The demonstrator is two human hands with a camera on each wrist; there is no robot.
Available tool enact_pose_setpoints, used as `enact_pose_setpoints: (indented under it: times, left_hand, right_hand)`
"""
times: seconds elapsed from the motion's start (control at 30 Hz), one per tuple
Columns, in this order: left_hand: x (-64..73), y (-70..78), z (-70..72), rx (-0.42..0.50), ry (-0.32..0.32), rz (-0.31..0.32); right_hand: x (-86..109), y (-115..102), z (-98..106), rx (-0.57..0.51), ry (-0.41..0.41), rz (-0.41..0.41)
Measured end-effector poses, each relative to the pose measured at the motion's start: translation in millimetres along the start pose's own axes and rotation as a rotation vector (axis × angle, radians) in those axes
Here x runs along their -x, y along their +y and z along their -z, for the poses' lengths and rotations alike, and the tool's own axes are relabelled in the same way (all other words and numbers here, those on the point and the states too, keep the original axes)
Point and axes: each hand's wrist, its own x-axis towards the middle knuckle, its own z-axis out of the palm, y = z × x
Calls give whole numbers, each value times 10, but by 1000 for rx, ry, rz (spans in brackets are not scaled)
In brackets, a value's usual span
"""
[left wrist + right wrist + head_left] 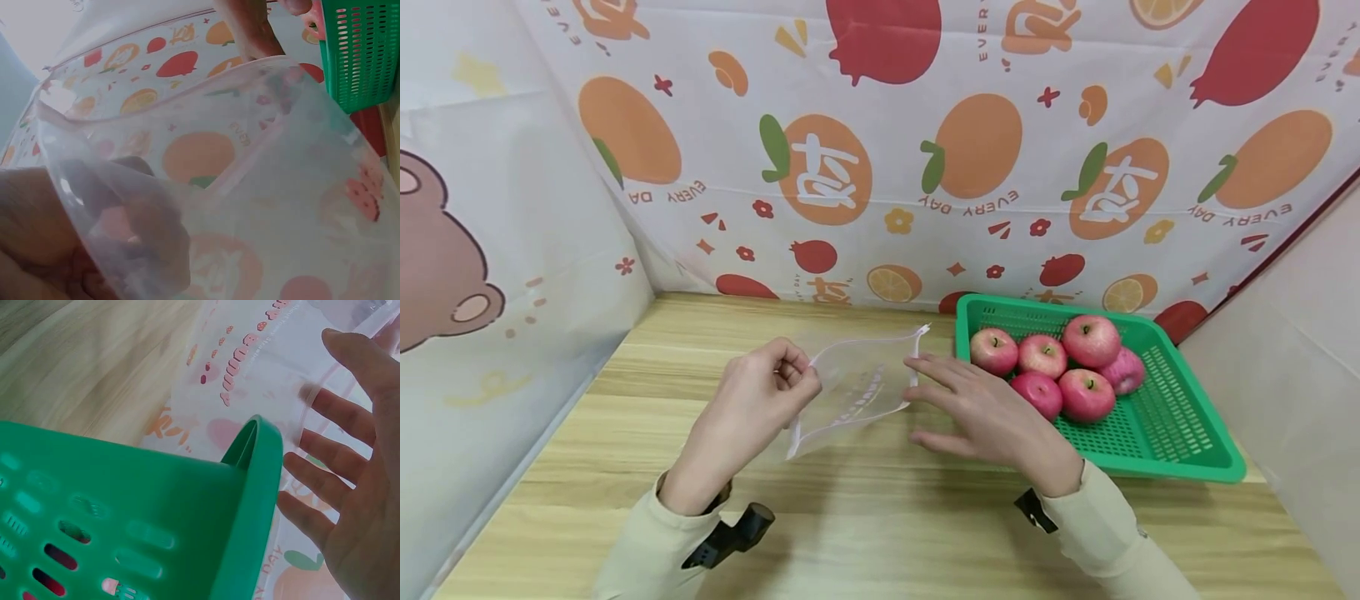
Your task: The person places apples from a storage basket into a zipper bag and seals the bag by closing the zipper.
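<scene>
Going left to right: far left of the frame, just a bear print [437, 258]. Then, a bit left of center, a left hand [752, 387] with thumb and fingers pinching the left side of a clear bag [857, 387]. Bag pretty much mid-frame, over the table [865, 542]. Right of center, a right hand [985, 408], fingers spread, tips by the bag's right edge. Honestly can't tell if actually touching. Past that, on the right side of the frame, apples [1086, 396] bunched in a green basket [1165, 468].

What could go wrong? On the left, might slip out of that pinch, what with thin film and only one sure hold. Mid-frame, might sag or cling together, for lack of a firm hold on the right edge. Over right, might knock the basket or snag the film on its near corner, from working so close to the rim.

Count, left to right: one left hand, one bag, one right hand, six apples visible (maybe more hidden, hard to say), one basket.
</scene>
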Motion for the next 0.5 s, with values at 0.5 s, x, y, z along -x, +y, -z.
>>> enact_pose_setpoints:
  times: [0.5]
  left_hand:
    - [10, -19, -34, -70, 180, -181]
  right_hand:
    - [43, -9, -51, 31, 80, 51]
